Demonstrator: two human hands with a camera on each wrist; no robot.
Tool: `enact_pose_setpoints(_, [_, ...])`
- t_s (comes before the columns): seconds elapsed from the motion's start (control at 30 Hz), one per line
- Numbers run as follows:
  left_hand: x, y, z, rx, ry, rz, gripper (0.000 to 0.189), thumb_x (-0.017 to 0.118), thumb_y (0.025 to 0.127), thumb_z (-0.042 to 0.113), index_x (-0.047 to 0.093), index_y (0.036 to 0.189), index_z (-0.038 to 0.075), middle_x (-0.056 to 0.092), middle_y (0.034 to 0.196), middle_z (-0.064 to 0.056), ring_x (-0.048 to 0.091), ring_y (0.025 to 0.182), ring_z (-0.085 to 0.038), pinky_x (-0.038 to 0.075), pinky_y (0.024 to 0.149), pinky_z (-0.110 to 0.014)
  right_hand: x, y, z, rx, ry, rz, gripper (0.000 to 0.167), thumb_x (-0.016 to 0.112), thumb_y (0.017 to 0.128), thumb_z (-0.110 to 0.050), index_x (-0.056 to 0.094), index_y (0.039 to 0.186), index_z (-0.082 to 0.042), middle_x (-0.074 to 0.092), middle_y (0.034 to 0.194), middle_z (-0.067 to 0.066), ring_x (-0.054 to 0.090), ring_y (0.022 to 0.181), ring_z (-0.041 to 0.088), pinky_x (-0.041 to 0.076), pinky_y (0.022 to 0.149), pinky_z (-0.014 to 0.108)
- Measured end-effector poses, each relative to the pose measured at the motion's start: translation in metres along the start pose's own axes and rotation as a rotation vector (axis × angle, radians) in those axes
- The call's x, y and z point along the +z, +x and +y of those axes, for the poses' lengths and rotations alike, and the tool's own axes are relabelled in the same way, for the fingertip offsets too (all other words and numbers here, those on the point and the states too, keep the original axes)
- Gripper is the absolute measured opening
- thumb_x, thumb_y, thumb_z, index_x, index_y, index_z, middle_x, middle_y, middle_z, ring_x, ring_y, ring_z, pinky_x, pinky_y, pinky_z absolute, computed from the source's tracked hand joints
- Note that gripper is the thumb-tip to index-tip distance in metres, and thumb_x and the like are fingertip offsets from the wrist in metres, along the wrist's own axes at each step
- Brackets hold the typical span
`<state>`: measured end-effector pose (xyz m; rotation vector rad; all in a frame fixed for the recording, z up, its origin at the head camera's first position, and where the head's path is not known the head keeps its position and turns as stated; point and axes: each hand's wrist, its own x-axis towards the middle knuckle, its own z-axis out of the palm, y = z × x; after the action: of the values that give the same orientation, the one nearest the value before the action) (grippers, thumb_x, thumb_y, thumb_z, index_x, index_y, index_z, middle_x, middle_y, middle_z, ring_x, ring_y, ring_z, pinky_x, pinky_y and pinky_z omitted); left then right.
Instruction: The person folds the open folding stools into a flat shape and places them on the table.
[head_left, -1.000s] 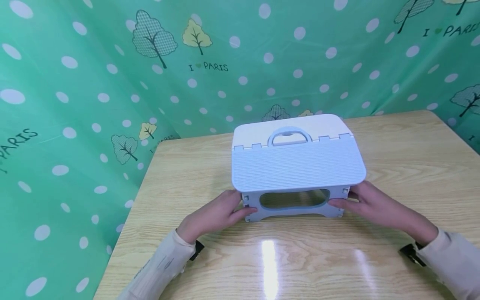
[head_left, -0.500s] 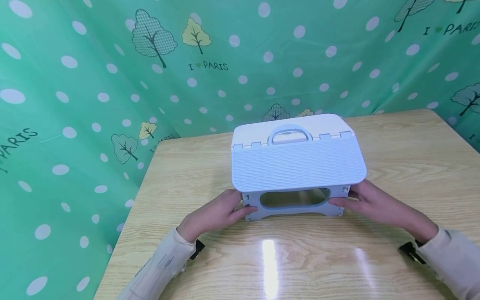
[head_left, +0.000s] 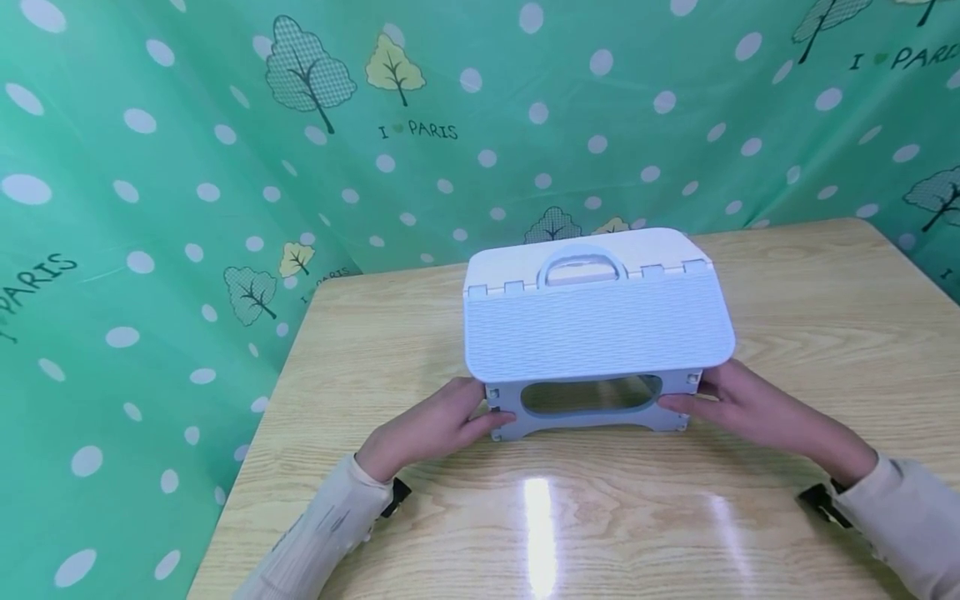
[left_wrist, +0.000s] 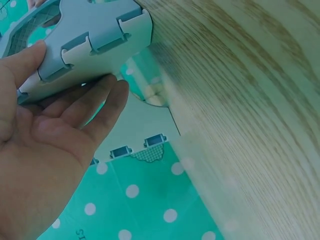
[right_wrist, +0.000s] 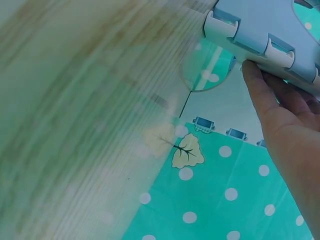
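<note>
A blue and white plastic folding stool stands upright and unfolded on the table, with an arched carry handle in its top. By its left leg, my left hand grips the edge, thumb on the front panel and fingers behind. In the left wrist view that thumb lies on the blue leg panel, with the fingers on the white side piece. At the opposite end my right hand holds the right leg in the same way. The right wrist view has its fingers behind the hinged leg; the thumb is hidden there.
The wood-grain table is glossy and reflects light in front of the stool. A green dotted cloth with printed trees hangs behind the table and along its left side. Black straps sit at both wrists.
</note>
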<state>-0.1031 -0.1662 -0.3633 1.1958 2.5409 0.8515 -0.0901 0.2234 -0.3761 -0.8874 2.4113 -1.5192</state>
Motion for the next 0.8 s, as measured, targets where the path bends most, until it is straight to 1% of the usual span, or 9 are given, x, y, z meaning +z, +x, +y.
enact_pose_setpoints(0.07, [-0.0005,0.0004,0.0004,0.000,-0.006,-0.003,0.050,0.053,0.104,0.038,0.033,0.146,0.022,0.054,0.086,0.014,0.047,0.064,-0.003,0.045,0.061,-0.022,-0.0001,0.0001,-0.0001,-0.002,-0.002,0.000,0.080,0.066,0.095,-0.002,0.021,0.157,-0.027,0.034,0.153,-0.001,0.047,0.127,0.008,0.055,0.081,0.030])
enact_pose_setpoints(0.17, [-0.0015,0.0003,0.0011,-0.005,-0.003,-0.007,0.049,0.053,0.104,0.037,0.034,0.145,0.021,0.052,0.082,0.013,0.046,0.062,-0.003,0.044,0.060,-0.022,-0.0006,0.0002,-0.0003,-0.007,-0.002,0.000,0.081,0.066,0.095,-0.001,0.021,0.157,-0.026,0.034,0.153,-0.001,0.046,0.126,0.008,0.055,0.081,0.030])
enact_pose_setpoints(0.33, [-0.0028,-0.0002,0.0021,-0.016,0.000,-0.019,0.048,0.053,0.104,0.037,0.036,0.144,0.018,0.050,0.076,0.011,0.043,0.058,-0.003,0.042,0.057,-0.022,-0.0015,0.0006,0.0000,-0.014,-0.003,-0.002,0.082,0.065,0.094,0.000,0.020,0.157,-0.026,0.031,0.155,-0.001,0.041,0.131,0.005,0.053,0.083,0.027])
enact_pose_setpoints(0.43, [-0.0031,0.0000,0.0022,-0.018,-0.009,-0.023,0.049,0.053,0.104,0.037,0.034,0.145,0.018,0.049,0.074,0.010,0.043,0.058,-0.003,0.042,0.058,-0.022,-0.0016,0.0009,0.0004,-0.018,-0.007,-0.001,0.081,0.066,0.094,0.000,0.020,0.157,-0.025,0.032,0.154,-0.001,0.041,0.131,0.006,0.053,0.084,0.027])
enact_pose_setpoints(0.57, [-0.0028,0.0004,0.0021,-0.015,-0.023,-0.024,0.052,0.053,0.104,0.035,0.031,0.148,0.020,0.051,0.080,0.011,0.046,0.060,-0.002,0.045,0.061,-0.022,-0.0013,0.0009,0.0009,-0.017,-0.006,-0.004,0.080,0.065,0.094,0.000,0.022,0.157,-0.025,0.033,0.153,-0.001,0.045,0.127,0.008,0.053,0.080,0.028])
enact_pose_setpoints(0.63, [-0.0026,0.0003,0.0020,-0.017,-0.033,-0.028,0.052,0.054,0.104,0.034,0.031,0.148,0.020,0.051,0.079,0.011,0.045,0.059,-0.002,0.044,0.060,-0.022,-0.0011,0.0010,0.0008,-0.016,0.002,-0.009,0.081,0.065,0.095,0.000,0.020,0.157,-0.025,0.032,0.154,-0.001,0.045,0.126,0.009,0.053,0.079,0.029])
enact_pose_setpoints(0.73, [-0.0029,0.0000,0.0025,-0.026,-0.037,-0.035,0.050,0.054,0.104,0.032,0.034,0.146,0.017,0.049,0.072,0.010,0.042,0.055,-0.002,0.042,0.057,-0.021,-0.0013,0.0011,0.0005,-0.014,0.010,-0.016,0.082,0.064,0.095,-0.001,0.018,0.158,-0.026,0.029,0.156,-0.001,0.043,0.128,0.008,0.052,0.080,0.028])
enact_pose_setpoints(0.8, [-0.0032,-0.0002,0.0024,-0.035,-0.041,-0.043,0.043,0.055,0.104,0.032,0.040,0.141,0.014,0.044,0.064,0.009,0.038,0.051,-0.002,0.039,0.053,-0.021,-0.0016,0.0015,0.0001,-0.014,0.015,-0.020,0.083,0.064,0.095,0.000,0.016,0.159,-0.026,0.028,0.157,0.000,0.041,0.130,0.007,0.052,0.082,0.027])
